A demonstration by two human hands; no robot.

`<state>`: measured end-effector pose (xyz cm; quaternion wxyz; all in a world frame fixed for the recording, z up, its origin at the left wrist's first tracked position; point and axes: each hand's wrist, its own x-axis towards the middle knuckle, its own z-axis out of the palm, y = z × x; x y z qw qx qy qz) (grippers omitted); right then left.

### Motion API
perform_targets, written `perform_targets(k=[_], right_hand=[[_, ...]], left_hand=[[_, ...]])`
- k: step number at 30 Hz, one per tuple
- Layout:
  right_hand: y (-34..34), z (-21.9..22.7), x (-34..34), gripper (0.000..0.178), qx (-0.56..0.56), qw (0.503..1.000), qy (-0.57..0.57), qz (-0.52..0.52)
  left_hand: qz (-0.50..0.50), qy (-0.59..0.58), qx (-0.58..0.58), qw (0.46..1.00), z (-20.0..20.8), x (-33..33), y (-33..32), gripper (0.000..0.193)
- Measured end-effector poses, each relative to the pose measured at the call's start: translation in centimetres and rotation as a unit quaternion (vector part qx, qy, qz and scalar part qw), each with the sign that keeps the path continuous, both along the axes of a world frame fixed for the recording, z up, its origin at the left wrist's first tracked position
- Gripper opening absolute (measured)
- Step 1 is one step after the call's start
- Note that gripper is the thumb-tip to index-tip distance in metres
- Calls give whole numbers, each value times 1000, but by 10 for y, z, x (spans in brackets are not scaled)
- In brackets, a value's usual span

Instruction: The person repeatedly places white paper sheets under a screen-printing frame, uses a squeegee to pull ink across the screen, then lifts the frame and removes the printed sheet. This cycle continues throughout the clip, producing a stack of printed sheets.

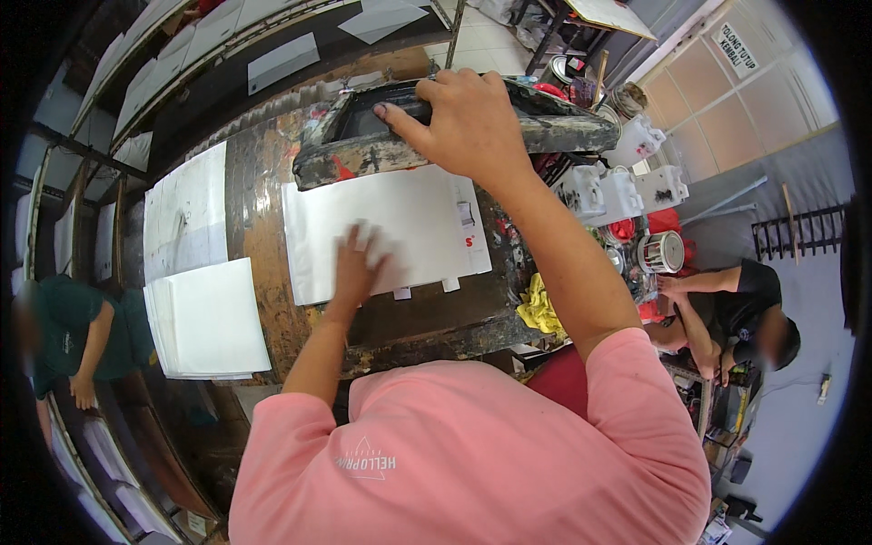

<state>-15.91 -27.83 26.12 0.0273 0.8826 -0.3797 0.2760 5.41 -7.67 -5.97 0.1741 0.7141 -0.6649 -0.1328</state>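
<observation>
At the left, two piles of paper, an upper pile (186, 211) and a lower pile (207, 318), lie on the worn wooden table (259, 204). To their right, the left hand (360, 265) is over the near part of a white sheet (391, 218), its fingers loosely spread and blurred; whether they press on it I cannot tell. The sheet lies flat at the middle of the table, just below the frame (372, 162). It looks light and bendable, likely to slide or crease, so its edges or corners seem the best hold, with clean fingers. The paint-stained wooden frame looks stiff and fairly heavy; the middle of its near bar should balance best, though wet ink could make it slippery. The right hand (477, 123) reaches over that bar, thumb stretched apart; what its fingers close on, if anything, is hidden. Farther right are a crumpled yellow cloth (540, 307) and a paint can (661, 252).
</observation>
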Motion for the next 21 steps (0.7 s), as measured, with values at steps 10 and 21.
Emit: perform_targets(k=[10, 21], right_hand=[[-5, 4, -2, 62, 2, 1000, -7, 9], [-9, 7, 3, 62, -16, 1000, -7, -2]], left_hand=[[-121, -78, 92, 985, 6, -91, -35, 68], [-141, -55, 57, 987, -2, -100, -38, 69]])
